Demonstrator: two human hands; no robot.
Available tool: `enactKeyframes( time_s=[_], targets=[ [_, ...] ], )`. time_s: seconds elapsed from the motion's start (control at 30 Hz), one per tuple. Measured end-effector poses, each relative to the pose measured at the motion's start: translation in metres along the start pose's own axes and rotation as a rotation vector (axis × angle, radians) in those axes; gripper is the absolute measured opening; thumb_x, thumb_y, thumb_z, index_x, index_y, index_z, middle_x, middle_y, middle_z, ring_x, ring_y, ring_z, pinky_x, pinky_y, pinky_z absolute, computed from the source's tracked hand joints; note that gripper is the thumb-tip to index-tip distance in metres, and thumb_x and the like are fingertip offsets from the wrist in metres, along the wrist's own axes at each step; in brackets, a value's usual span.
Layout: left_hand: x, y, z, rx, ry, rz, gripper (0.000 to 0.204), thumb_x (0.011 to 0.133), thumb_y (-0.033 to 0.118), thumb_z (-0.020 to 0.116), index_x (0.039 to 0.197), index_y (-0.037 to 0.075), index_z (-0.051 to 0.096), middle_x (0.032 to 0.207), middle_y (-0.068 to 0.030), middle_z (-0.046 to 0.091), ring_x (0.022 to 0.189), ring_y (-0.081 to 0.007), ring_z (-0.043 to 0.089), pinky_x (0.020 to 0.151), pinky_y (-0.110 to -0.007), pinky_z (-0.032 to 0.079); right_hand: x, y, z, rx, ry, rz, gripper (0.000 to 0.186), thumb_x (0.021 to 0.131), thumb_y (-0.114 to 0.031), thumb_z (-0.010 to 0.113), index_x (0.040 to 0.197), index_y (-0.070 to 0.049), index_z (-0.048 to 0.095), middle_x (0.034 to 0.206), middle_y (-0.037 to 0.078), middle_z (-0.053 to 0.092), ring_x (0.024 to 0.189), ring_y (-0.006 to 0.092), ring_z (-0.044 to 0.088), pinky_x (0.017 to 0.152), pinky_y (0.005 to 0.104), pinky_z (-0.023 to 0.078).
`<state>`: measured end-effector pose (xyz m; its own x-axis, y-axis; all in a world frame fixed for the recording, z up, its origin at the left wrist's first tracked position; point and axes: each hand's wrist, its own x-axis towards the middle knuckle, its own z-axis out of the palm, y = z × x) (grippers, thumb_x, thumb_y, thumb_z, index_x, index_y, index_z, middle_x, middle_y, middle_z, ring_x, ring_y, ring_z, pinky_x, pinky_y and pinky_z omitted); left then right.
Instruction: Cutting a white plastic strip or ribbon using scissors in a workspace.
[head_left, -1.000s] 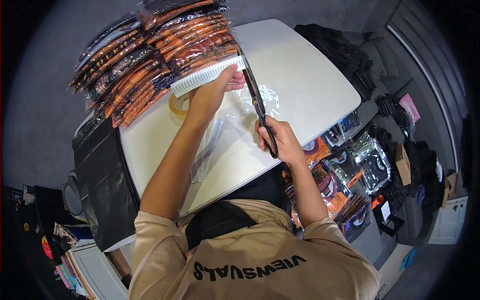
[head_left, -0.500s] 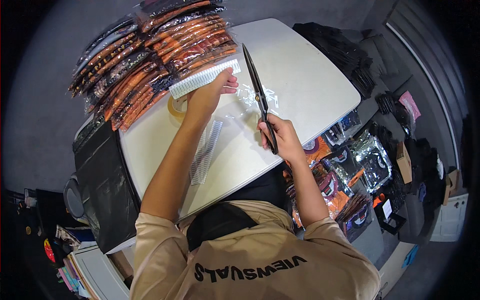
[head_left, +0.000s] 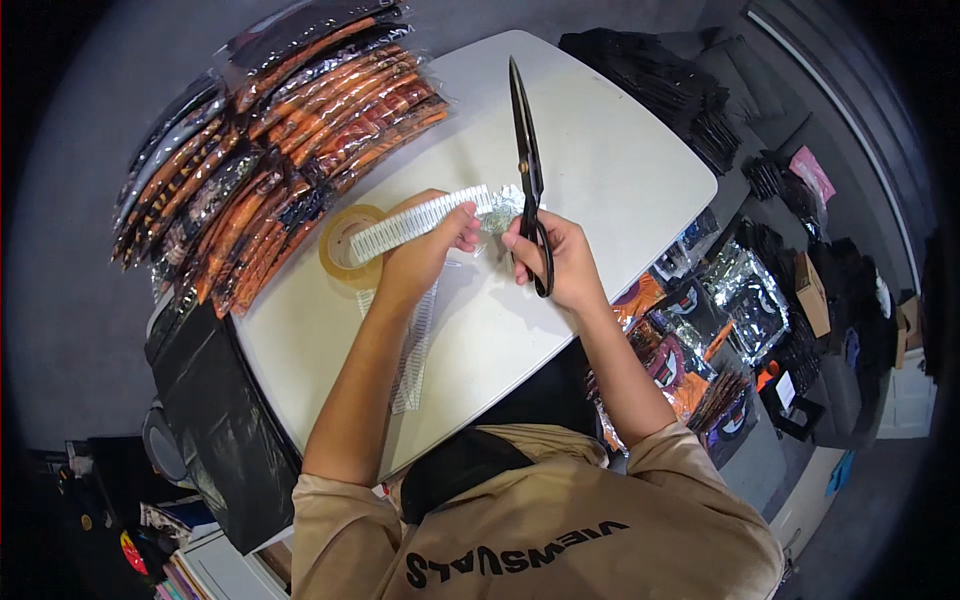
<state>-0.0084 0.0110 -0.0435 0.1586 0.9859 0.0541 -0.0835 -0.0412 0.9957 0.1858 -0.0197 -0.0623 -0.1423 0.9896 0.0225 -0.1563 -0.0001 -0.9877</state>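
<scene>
In my left hand is a long white strip of labels with closely spaced printed lines, pinched near its right end by thumb and fingers. My right hand grips black scissors by the handles, blades together and pointing away from me. The strip's end lies just left of the scissors. Small cut white pieces are scattered on the table between the hands, partly hidden by them. Beside my left wrist lies a yellowish roll of tape. Another label strip rests under my left forearm.
Stacks of bagged orange and black garments stand at the white table's left side. Black plastic hangs off its left edge. More bagged garments lie to the right below table height, with dark stacks behind at far right.
My left hand has brought the strip nearer to me and closer to the scissors, over the cut pieces. The scissors have turned slightly more upright. The whole view has shifted a little.
</scene>
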Motion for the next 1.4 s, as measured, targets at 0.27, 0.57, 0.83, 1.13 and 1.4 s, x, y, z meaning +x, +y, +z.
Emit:
enactKeyframes(
  time_s=[0.27,0.57,0.83,1.13,1.4],
  targets=[
    [0.005,-0.020,0.007,-0.056,-0.052,-0.056,0.020,0.096,0.015,0.069,0.100,-0.005,0.067,0.084,-0.0103,0.070,0.069,-0.0152,0.067,0.065,-0.029,0.059,0.024,-0.007,0.008,-0.009,0.068,-0.020,0.015,0.094,-0.012,0.071,0.092,0.001,0.065,0.065,0.001,0.061,0.053,0.0074,0.059,0.049,0.0226,0.046],
    [0.004,-0.028,0.006,-0.189,0.031,-0.066,0.016,0.097,0.012,0.068,0.101,-0.003,0.065,0.083,-0.0091,0.069,0.067,-0.0138,0.067,0.064,-0.029,0.060,0.027,0.001,0.000,-0.046,0.115,-0.003,0.014,0.095,-0.012,0.067,0.096,0.001,0.064,0.070,0.001,0.063,0.055,0.0077,0.059,0.050,0.0233,0.045],
    [0.009,-0.016,0.001,-0.107,0.121,-0.022,0.022,0.096,0.014,0.068,0.102,-0.007,0.064,0.086,-0.0135,0.068,0.075,-0.0227,0.071,0.068,-0.032,0.062,-0.006,0.009,-0.001,-0.076,0.110,-0.091,0.028,0.104,-0.027,0.057,0.103,0.000,0.061,0.071,0.003,0.061,0.063,0.0097,0.060,0.061,0.0252,0.049],
    [0.033,0.034,0.004,-0.180,0.161,0.098,0.029,0.098,0.016,0.066,0.105,-0.012,0.065,0.094,-0.0197,0.071,0.083,-0.0258,0.074,0.075,-0.034,0.063,-0.031,0.012,-0.001,-0.200,-0.108,-0.145,0.031,0.106,-0.030,0.051,0.105,0.000,0.058,0.069,0.004,0.061,0.064,0.0122,0.061,0.062,0.0285,0.048],
    [0.026,0.035,0.007,-0.163,0.165,0.023,0.033,0.099,0.019,0.065,0.107,-0.014,0.064,0.100,-0.0228,0.072,0.087,-0.0261,0.074,0.079,-0.033,0.062,-0.035,0.015,0.000,-0.207,-0.151,-0.136,0.031,0.105,-0.031,0.053,0.106,-0.001,0.058,0.070,0.005,0.061,0.064,0.0135,0.060,0.064,0.0295,0.049]
  ],
)
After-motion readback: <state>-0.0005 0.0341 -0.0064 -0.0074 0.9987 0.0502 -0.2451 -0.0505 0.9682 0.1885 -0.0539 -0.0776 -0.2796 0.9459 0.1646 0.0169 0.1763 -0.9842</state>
